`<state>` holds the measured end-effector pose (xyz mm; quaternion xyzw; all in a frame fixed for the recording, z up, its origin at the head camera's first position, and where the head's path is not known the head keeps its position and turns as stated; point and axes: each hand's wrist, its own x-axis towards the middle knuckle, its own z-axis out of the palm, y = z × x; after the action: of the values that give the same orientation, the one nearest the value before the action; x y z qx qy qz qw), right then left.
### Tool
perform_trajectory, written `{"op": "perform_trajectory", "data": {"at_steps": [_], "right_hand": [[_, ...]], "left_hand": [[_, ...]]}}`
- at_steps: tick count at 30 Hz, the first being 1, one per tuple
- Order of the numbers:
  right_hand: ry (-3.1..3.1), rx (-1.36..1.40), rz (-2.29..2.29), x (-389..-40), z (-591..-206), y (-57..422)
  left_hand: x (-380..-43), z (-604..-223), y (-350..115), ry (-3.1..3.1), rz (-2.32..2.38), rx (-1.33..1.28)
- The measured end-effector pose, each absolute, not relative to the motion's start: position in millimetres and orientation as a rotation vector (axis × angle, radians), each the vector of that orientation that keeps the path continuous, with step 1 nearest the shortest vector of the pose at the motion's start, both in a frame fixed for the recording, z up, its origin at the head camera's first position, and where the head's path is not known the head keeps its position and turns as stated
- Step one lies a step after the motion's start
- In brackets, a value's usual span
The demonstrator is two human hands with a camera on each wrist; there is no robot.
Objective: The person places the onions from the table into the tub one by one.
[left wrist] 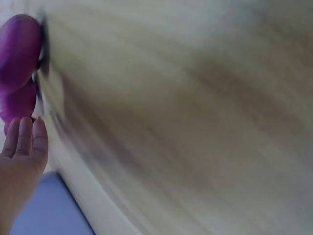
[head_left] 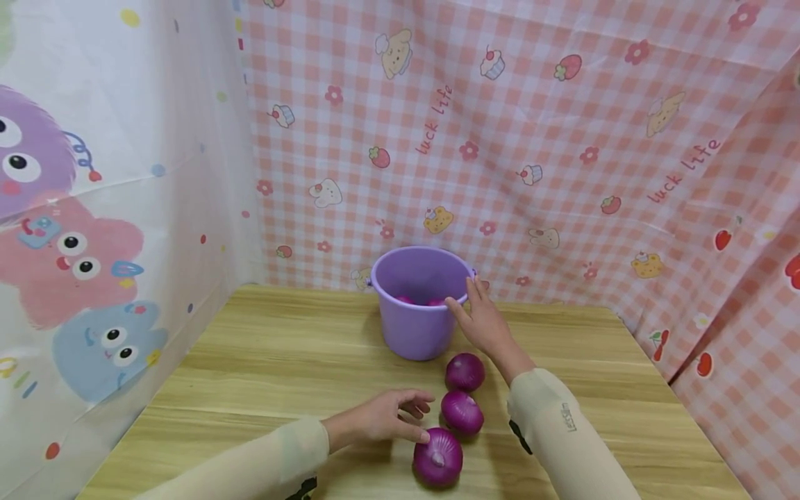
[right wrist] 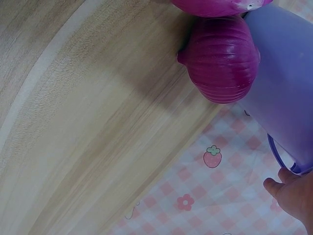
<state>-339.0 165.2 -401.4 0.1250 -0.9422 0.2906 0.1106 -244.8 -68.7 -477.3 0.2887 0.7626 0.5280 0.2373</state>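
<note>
Three purple onions stand in a row on the table in the head view: a near onion [head_left: 438, 458], a middle onion [head_left: 462, 412] and a far onion [head_left: 465, 372]. My left hand [head_left: 386, 417] is left of them, fingers loosely bent and apart, its thumb tip overlapping the near onion's top. The left wrist view shows its fingers [left wrist: 24, 139] beside the onions. Behind the row stands a purple bucket [head_left: 415, 330] with onions [head_left: 436, 303] partly visible inside. My right hand [head_left: 486, 325] rests at the bucket's right rim, fingers extended, thumb over the front edge.
The wood-grain table [head_left: 281, 354] carries everything. A pink checked cloth [head_left: 531, 139] hangs close behind the bucket, and a white cartoon cloth [head_left: 187, 173] hangs at the left. The bucket's handle [right wrist: 279, 154] shows beside the right hand in the right wrist view.
</note>
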Motion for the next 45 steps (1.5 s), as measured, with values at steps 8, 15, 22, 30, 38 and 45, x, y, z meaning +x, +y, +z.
{"op": "perform_trajectory", "data": {"at_steps": [8, 15, 22, 30, 38, 45], "right_hand": [[-2.768, 0.368, 0.852, -340, -402, 165], [-2.765, 0.375, 0.851, -341, -403, 165], [-2.772, 0.373, 0.847, -340, -403, 165], [-2.779, 0.369, 0.854, -339, -402, 165], [-2.785, 0.365, 0.852, -340, -402, 165], [-2.779, 0.363, 0.860, -339, -402, 165]], "left_hand": [[-235, -486, -64, 2.025, 1.477, 0.745], [-230, -491, -62, 2.050, 1.432, 0.776], [-229, -493, -62, 2.071, 1.398, 0.810], [-228, -491, -62, 2.055, 1.393, 0.806], [-229, -489, -64, 2.053, 1.403, 0.808], [-233, -482, -67, 2.083, 1.438, 0.797]]}}
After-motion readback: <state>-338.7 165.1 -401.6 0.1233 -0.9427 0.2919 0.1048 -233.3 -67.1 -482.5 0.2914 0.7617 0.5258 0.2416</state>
